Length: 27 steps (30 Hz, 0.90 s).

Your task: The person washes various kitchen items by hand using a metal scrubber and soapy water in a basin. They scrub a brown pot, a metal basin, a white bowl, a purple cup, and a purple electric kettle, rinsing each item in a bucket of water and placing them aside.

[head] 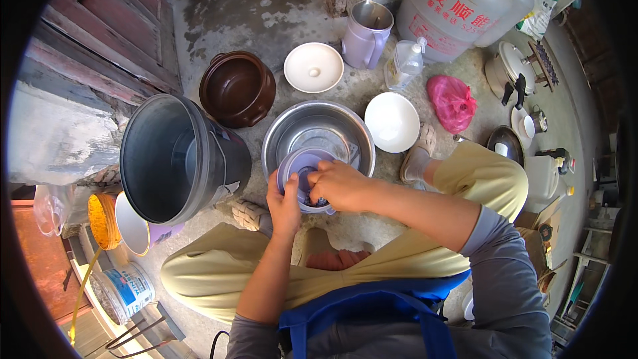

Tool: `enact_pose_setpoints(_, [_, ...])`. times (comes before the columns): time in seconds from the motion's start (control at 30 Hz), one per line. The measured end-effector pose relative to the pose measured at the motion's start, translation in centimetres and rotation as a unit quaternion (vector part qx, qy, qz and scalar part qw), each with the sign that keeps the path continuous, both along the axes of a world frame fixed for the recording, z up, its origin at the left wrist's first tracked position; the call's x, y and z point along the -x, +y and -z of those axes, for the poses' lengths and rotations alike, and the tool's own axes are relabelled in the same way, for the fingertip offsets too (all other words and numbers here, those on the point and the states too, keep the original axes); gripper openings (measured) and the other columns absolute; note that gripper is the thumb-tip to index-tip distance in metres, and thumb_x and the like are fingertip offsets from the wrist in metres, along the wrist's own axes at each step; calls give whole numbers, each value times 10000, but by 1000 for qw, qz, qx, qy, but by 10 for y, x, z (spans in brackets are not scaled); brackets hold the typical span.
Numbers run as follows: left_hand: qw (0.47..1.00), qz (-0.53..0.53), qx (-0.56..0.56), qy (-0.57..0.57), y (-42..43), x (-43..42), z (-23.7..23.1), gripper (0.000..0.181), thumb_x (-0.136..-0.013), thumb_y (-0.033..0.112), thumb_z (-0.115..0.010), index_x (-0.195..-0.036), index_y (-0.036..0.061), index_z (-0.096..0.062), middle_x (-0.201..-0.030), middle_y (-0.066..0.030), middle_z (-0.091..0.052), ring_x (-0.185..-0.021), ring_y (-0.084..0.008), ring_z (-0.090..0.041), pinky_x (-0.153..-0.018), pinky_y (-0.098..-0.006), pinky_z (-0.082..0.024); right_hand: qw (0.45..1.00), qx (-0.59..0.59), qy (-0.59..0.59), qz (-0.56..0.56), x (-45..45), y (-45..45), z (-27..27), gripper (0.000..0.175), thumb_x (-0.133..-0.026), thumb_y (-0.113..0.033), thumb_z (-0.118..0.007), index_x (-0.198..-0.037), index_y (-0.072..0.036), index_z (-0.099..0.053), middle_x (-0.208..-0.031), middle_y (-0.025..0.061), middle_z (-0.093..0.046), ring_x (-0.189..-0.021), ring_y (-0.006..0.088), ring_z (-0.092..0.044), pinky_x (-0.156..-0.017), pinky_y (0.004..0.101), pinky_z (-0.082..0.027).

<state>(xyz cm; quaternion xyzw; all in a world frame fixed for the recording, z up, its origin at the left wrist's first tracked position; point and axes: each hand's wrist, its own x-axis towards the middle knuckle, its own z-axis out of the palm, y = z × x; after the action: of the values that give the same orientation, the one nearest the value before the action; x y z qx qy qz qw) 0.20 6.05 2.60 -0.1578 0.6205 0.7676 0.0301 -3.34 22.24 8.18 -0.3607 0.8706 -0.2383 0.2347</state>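
Note:
A lilac round plastic container [305, 160] is tilted in my left hand [285, 204], whose thumb presses on its near-left rim. My right hand [343, 185] reaches over the right rim, with its bent fingers down inside. Something dark shows by those fingertips, but whether they grip it cannot be made out. Just below the container sits a wide stainless steel basin [279, 122] on the concrete floor, partly covered by it. To the basin's right is a white bowl [392, 122]. A white lid with a knob [314, 71] lies behind the basin.
A large dark bucket [164, 159] and a brown clay pot [234, 87] stand at the left. Behind are a lilac pitcher [366, 37], a clear pump bottle [403, 65] and big plastic jugs [448, 10] bearing writing. A pink plastic bag [451, 103] lies at the right.

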Motion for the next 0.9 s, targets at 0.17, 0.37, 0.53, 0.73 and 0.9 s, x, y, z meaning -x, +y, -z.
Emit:
enact_pose_setpoints(0.17, [994,54,96,20,0,6,-13,332,-851,141,-612,-1128,-29,-544,-963,-72,-623,-848,-115,-565,-779,-263,-461,933,-165,296,-119,5,12,0,111,-687,-186,-611,-655,-149,-711,-811,-39,-622,-929,191,-495,-755,304,-371])
enact_pose_setpoints(0.37, [982,152,114,-9,-17,15,-16,358,-823,109,-626,-1135,-40,-533,-965,-85,-626,-864,-121,-576,-780,-259,-465,861,-135,465,-155,1,15,19,126,-656,-209,-599,-664,-147,-708,-739,-25,-591,-898,203,-482,-728,303,-350])
enact_pose_setpoints(0.53, [988,42,130,72,-8,11,-14,402,-784,76,-647,-1152,-35,-529,-1006,-105,-615,-890,-159,-583,-811,-295,-470,957,-203,205,-38,-5,-17,10,137,-708,-160,-626,-795,-153,-733,-812,21,-663,-929,191,-530,-833,322,-369])
enact_pose_setpoints(0.73, [967,38,221,121,-9,6,-10,389,-782,72,-639,-1146,-25,-540,-998,-95,-615,-885,-150,-578,-799,-287,-467,980,81,-55,175,-33,-18,32,306,-700,-36,-610,-954,-172,-713,-948,40,-680,-982,208,-552,-897,358,-392])
enact_pose_setpoints(0.9, [992,93,73,-54,-26,13,12,329,-818,99,-623,-1114,-34,-569,-959,-56,-628,-831,-113,-571,-760,-255,-462,936,-131,320,-63,-13,5,38,120,-678,-124,-601,-759,-122,-690,-777,-11,-596,-965,182,-482,-908,329,-348])
